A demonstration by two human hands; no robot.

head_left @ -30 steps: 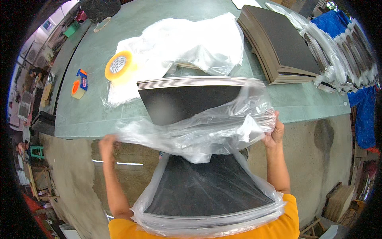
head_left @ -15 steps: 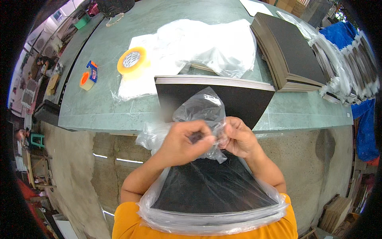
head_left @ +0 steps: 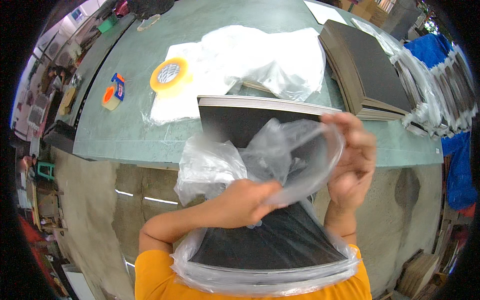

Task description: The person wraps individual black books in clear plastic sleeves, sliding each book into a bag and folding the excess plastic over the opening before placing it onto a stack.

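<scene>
A clear plastic bag is stretched between my hands, its mouth spread wide in a loop. My left hand is closed on the near side of the bag's rim. My right hand, blurred by motion, pinches the far right part of the rim. Behind the bag, a stack of black boards with white edges lies at the table's front edge, partly hidden. Against my body rests a stack of black boards wrapped in clear plastic. More crumpled plastic bunches left of the bag.
White plastic sheeting covers part of the green table. A yellow tape roll sits on it, with a tape dispenser farther left. On the right are a stack of dark boards and several plastic-wrapped packs.
My hands have moved apart: the right went up and to the right, the left slightly down. Between them the gathered plastic bag has opened into a wide loop.
</scene>
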